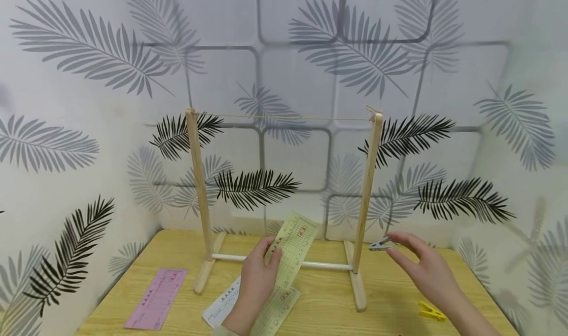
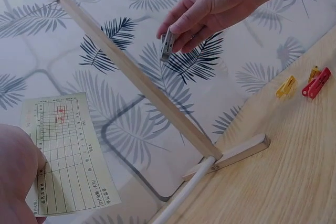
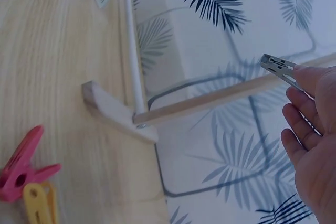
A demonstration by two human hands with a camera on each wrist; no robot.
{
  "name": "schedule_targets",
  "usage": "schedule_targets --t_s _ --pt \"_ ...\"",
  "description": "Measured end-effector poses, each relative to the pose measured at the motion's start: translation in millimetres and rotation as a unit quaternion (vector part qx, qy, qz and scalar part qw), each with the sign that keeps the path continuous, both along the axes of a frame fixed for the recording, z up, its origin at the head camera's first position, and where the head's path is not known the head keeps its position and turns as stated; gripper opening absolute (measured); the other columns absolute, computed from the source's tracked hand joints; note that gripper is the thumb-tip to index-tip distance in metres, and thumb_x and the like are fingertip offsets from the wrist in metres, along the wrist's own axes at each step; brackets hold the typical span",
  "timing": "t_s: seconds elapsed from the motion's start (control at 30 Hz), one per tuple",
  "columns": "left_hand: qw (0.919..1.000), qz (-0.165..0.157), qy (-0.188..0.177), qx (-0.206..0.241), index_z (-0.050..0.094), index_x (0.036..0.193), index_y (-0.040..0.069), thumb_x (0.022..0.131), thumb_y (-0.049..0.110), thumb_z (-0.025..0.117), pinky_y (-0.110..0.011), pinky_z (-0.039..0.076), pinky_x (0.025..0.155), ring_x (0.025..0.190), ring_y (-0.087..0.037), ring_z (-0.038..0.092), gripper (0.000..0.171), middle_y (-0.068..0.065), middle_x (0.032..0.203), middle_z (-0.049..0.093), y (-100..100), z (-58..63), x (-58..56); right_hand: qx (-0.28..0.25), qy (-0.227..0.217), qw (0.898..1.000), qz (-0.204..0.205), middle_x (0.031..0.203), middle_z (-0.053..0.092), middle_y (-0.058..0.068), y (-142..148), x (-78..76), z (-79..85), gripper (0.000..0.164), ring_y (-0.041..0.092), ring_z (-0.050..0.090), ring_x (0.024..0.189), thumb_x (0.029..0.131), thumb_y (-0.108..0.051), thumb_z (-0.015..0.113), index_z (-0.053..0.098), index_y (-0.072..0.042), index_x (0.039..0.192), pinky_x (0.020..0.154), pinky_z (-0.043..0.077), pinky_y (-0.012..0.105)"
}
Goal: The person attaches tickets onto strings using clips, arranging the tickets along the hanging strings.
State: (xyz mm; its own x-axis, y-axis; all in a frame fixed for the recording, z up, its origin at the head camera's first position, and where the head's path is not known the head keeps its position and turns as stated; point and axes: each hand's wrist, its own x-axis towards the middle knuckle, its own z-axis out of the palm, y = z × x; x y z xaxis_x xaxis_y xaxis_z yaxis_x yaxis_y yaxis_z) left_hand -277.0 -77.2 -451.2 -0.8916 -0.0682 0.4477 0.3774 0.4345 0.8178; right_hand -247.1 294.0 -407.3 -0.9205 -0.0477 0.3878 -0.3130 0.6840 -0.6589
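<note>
My left hand (image 1: 257,281) pinches a pale yellow-green printed form slip (image 1: 296,247) between thumb and fingers, holding it raised and tilted in front of the wooden stand. In the left wrist view the slip (image 2: 68,150) shows a printed grid and a red stamp box. Out to the right of the stand, my right hand (image 1: 426,269) holds a grey clothespin (image 1: 379,244) by one end between thumb and index finger. The right wrist view shows this clothespin (image 3: 278,67) pointing away from the fingertips, apart from the stand, while the other fingers are loosely bent.
A wooden stand (image 1: 199,178) has two posts, a string (image 1: 284,117) across the top and a white rod (image 1: 326,265) below. On the table lie a pink slip (image 1: 156,299), a white slip (image 1: 220,304) and another yellow-green slip (image 1: 284,309). Yellow (image 2: 286,86) and red (image 2: 316,83) clothespins lie at right.
</note>
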Motion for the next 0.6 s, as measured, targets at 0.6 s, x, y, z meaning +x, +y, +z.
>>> schedule_targets --t_s 0.6 --pt "0.9989 0.023 0.032 0.026 0.070 0.136 0.007 0.111 0.013 0.068 -0.058 0.051 0.113 0.144 -0.039 0.058 0.025 -0.016 0.146 0.070 -28 22.9 -6.3 -0.018 0.046 0.997 0.052 0.153 0.064 0.012 -38 -10.9 45.7 0.048 0.039 0.059 0.141 0.112 -0.035 0.069 0.064 -0.011 0.154 0.115 0.045 0.065"
